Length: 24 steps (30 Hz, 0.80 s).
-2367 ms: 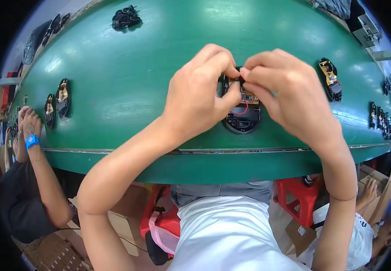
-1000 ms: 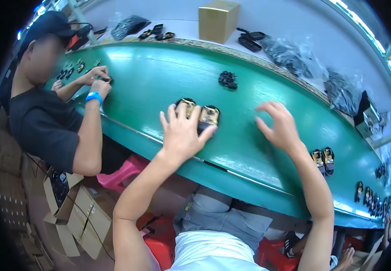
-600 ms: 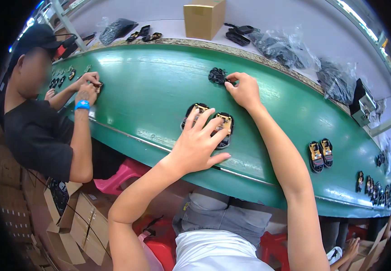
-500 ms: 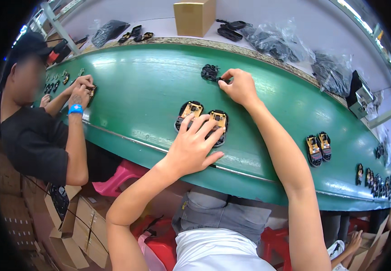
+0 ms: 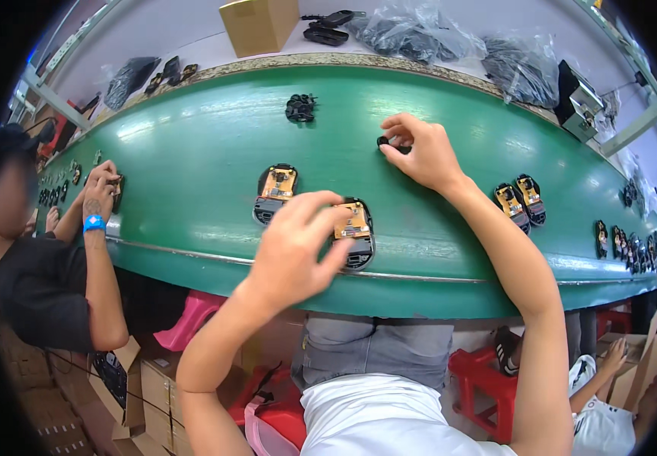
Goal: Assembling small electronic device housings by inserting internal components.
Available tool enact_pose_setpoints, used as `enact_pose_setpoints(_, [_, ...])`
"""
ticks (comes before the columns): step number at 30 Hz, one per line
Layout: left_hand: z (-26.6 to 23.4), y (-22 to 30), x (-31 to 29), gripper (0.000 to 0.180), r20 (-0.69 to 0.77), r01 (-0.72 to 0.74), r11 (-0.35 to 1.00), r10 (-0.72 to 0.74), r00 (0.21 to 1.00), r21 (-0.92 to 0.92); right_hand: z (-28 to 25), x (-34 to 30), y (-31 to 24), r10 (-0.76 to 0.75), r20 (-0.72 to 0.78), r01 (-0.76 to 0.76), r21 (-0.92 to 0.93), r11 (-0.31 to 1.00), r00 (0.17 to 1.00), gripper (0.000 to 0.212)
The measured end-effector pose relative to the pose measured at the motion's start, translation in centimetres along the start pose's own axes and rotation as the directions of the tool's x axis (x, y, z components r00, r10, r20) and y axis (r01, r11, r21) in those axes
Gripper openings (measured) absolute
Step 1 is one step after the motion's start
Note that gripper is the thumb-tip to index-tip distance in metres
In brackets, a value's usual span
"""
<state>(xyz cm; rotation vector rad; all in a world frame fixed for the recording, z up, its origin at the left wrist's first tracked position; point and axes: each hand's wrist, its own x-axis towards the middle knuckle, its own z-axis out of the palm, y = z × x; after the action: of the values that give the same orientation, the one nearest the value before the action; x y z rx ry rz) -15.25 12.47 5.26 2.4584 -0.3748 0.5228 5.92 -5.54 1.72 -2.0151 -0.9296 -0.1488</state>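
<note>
My left hand [image 5: 298, 247] grips the left side of an open computer mouse [image 5: 357, 228], fingers curled at its edge and partly covering it. The mouse shows a tan circuit board in a black shell, close to the belt's near edge. A second open mouse [image 5: 277, 188] lies just to its left. My right hand [image 5: 423, 150] is raised over the belt, pinching a small black part [image 5: 383, 142] between thumb and fingers. A little pile of black plastic parts [image 5: 300, 108] sits farther off, left of my right hand.
Two more open mice [image 5: 521, 199] lie beyond my right forearm, with several others [image 5: 632, 249] at the far right. A person [image 5: 47, 266] works at the left. Along the back ledge stand a cardboard box [image 5: 259, 26], plastic bags of dark parts [image 5: 522, 68] and a metal device [image 5: 581, 99].
My right hand has left the pile of black parts, carrying a small black piece nearer. My left hand has drawn the right-hand mouse toward me, away from the other. The view has shifted.
</note>
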Motion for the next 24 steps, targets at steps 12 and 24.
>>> enact_pose_setpoints(12, [2.7, -2.2, 1.3, 0.021, 0.142, 0.128, 0.972, -0.101, 0.985, -0.199, -6.6, -6.1, -1.8, 0.347, 0.366, -0.49, 0.441, 0.752, 0.863, 0.022])
enact_pose_setpoints(24, [7.9, -1.6, 7.0, 0.027, 0.017, 0.005, 0.946, 0.0, 1.0, -0.323, -5.8, -7.7, -3.0, 0.21, 0.176, -0.264, 0.394, 0.88, 0.962, 0.026])
